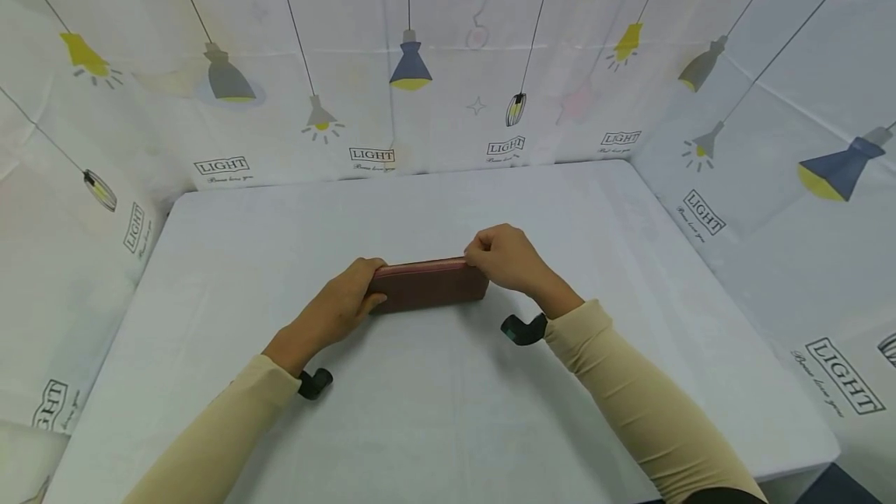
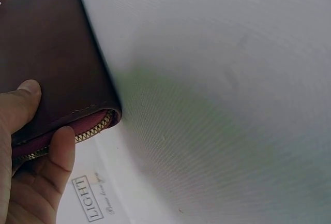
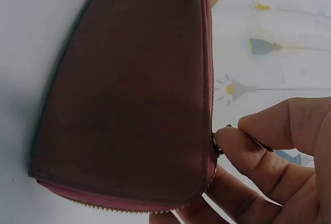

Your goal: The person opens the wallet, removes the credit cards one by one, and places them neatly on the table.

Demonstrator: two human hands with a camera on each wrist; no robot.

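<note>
A dark brown zip wallet stands on its long edge over the white table, its zipped edge facing up. My left hand grips its left end, with the thumb on the near face. In the left wrist view, the left fingers lie against the gold zip teeth at that end. At the top right corner, my right hand pinches the zip pull between thumb and forefinger, as the right wrist view shows. Pinkish-red trim runs along the zip. Other right fingers rest behind the wallet's corner.
The white-covered table extends around both hands. Behind and beside it hang white cloths printed with lamps and LIGHT labels. A dark wrist camera sits under the right wrist, another under the left.
</note>
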